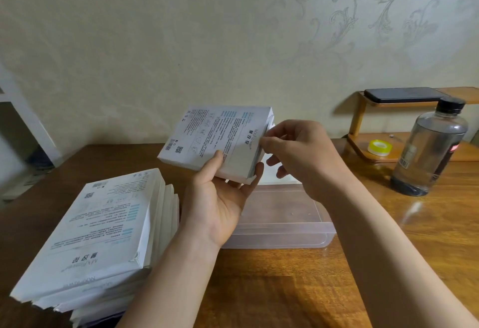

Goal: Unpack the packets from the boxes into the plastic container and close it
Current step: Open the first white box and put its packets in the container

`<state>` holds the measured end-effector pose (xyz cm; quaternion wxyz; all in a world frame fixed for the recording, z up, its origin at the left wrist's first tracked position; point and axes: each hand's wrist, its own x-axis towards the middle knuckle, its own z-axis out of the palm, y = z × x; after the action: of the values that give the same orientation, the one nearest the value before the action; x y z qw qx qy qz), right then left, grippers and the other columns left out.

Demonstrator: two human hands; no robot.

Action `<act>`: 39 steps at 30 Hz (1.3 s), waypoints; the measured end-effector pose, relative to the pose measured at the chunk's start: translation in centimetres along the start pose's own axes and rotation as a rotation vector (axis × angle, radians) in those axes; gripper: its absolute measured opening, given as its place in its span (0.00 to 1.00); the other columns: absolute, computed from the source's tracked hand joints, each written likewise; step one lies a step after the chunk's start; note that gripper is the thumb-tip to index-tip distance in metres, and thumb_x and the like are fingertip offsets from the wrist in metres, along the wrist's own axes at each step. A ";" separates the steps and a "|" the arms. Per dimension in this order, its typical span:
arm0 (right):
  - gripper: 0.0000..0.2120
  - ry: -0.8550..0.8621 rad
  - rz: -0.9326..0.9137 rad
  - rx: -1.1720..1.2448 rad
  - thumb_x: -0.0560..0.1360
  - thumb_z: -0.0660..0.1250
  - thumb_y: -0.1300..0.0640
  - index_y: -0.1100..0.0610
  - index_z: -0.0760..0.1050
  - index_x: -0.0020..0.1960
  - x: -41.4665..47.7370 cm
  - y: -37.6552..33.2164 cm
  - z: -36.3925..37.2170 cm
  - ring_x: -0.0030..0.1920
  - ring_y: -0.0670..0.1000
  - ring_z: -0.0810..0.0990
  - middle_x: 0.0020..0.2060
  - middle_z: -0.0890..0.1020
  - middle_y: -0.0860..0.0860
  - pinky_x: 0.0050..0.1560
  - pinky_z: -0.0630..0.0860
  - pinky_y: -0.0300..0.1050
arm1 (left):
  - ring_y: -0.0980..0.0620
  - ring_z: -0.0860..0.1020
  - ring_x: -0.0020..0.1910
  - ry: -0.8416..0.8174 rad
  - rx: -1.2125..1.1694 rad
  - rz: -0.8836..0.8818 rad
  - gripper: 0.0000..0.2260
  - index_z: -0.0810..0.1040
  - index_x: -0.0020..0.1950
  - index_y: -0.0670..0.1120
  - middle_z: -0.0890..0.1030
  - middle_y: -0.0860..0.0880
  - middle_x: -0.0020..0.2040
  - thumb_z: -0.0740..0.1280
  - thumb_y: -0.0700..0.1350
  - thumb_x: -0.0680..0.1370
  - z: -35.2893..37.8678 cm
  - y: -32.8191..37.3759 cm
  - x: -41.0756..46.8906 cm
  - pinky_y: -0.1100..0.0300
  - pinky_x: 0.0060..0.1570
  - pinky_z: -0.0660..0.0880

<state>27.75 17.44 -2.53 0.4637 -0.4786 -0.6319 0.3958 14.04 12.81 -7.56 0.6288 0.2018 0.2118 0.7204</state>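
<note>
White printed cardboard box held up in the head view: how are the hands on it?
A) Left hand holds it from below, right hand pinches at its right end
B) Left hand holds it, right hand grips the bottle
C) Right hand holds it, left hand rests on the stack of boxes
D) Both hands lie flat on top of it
A: the left hand grips the white printed cardboard box from underneath while the right hand pinches at its right end.

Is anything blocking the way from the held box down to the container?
Nothing visible lies between box and container just below. Right hand pinches the box's end flap; left hand grips it. Whether the container is open is unclear.
</note>
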 end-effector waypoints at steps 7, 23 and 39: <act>0.06 -0.123 0.143 0.275 0.77 0.66 0.65 0.63 0.81 0.45 0.0 -0.1 -0.2 0.33 0.52 0.80 0.36 0.82 0.55 0.32 0.76 0.46 | 0.42 0.81 0.59 -0.052 0.025 -0.001 0.21 0.75 0.72 0.53 0.82 0.39 0.64 0.64 0.42 0.79 -0.3 -0.4 0.2 0.45 0.50 0.83; 0.08 -0.189 0.227 0.433 0.74 0.71 0.66 0.60 0.77 0.37 0.3 0.3 0.0 0.35 0.53 0.72 0.36 0.78 0.57 0.35 0.70 0.45 | 0.48 0.85 0.53 -0.143 0.036 0.039 0.21 0.78 0.67 0.56 0.85 0.46 0.61 0.66 0.39 0.76 -0.1 -0.5 0.1 0.42 0.57 0.80; 0.07 0.122 0.212 0.497 0.78 0.68 0.65 0.61 0.71 0.43 0.9 -0.2 -2.7 0.37 0.56 0.86 0.41 0.81 0.60 0.33 0.81 0.49 | 0.43 0.86 0.54 0.006 -0.094 0.002 0.15 0.76 0.66 0.50 0.87 0.42 0.54 0.66 0.39 0.79 0.0 -0.5 0.0 0.39 0.49 0.84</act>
<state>30.20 18.41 -1.43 0.5601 -0.4366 -0.4327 0.5554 14.47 12.91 -7.80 0.6361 0.1702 0.1793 0.7309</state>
